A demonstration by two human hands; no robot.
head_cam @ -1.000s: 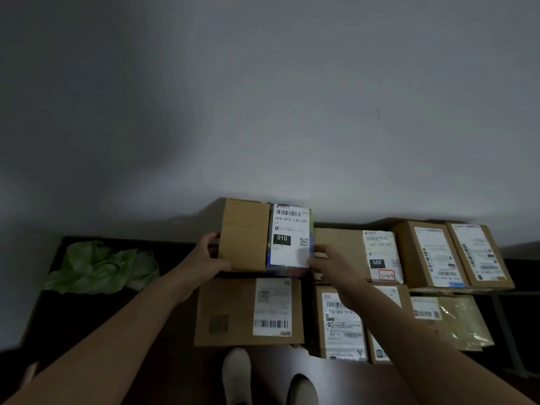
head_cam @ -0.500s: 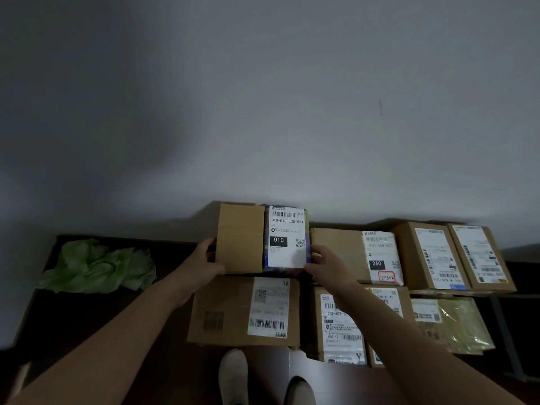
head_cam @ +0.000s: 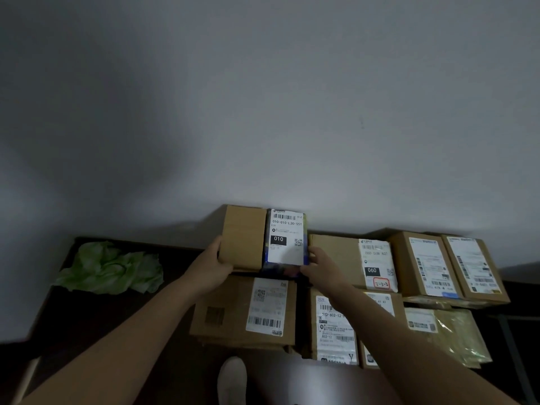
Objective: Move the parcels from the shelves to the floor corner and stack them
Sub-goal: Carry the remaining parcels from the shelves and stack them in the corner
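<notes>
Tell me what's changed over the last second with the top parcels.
Very little. The right hand crept left onto the lower right corner of the 010 parcel; the left hand keeps its grip on the plain brown parcel. Neither parcel was let go. The parcels below and the green plastic stayed put.

Your left hand point(head_cam: 210, 267) grips the brown box point(head_cam: 242, 238) with only the thumb showing; the box hides the fingers. Your right hand point(head_cam: 318, 266) holds the labelled parcel point(head_cam: 285, 238) at its near right corner, where the fingertips are lost against the dark lower edge. Whether these 2 items rest on the lower carton point(head_cam: 242, 311) or hang clear of it cannot be told. Your right forearm point(head_cam: 394, 331) covers part of 2 labels point(head_cam: 330, 331) below. The shoe point(head_cam: 232, 378) and both forearms are cut by the bottom edge. The green heap point(head_cam: 111, 268) — cloth or bag — is too dim to identify.
</notes>
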